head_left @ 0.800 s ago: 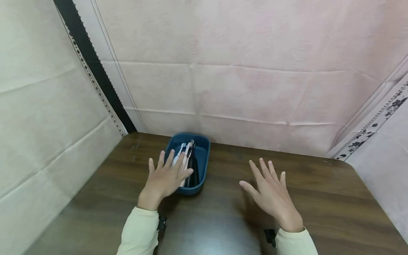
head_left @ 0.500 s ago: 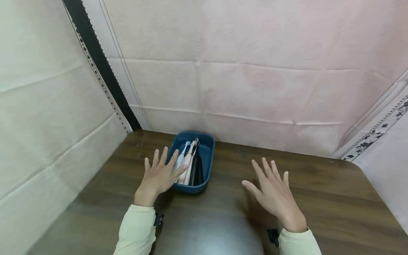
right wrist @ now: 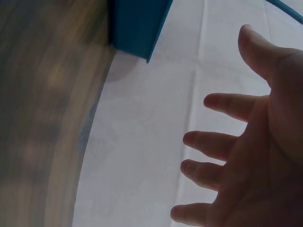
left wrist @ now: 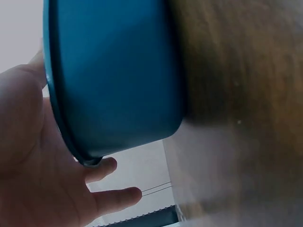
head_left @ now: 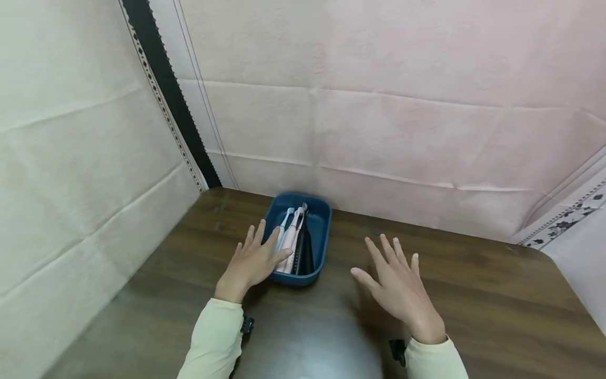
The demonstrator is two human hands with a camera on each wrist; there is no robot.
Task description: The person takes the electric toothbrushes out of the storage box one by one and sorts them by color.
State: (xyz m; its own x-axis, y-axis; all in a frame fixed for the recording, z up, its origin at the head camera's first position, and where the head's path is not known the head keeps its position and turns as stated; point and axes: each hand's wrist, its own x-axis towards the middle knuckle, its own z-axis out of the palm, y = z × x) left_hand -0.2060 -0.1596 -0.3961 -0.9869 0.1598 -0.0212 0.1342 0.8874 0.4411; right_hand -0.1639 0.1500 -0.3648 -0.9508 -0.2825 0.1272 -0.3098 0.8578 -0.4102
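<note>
A dark blue plastic bin (head_left: 323, 237) stands near the back of the table. Several electric toothbrushes lie side by side in it, among them a pink one (head_left: 289, 240), a light blue one (head_left: 283, 230) and a black one (head_left: 307, 255). My left hand (head_left: 252, 261) hovers over the bin's left rim with fingers spread, partly covering the brushes' lower ends. In the left wrist view that hand (left wrist: 42, 175) is beside the bin's rim, holding nothing. To the right of the bin, my right hand (head_left: 402, 289) is held above the table, fingers spread and nothing in it.
The brown wood-grain table (head_left: 473, 284) has a glossy patch of light at its front. Pale cloth (head_left: 379, 131) hangs behind its back edge, and another cloth (head_left: 85, 173) closes off the left side. A black band (head_left: 175, 100) runs down the left corner.
The head view has turned left, so the bin sits farther right in it. My left hand has shifted slightly left off the brushes, and my right hand is somewhat closer to the bin.
</note>
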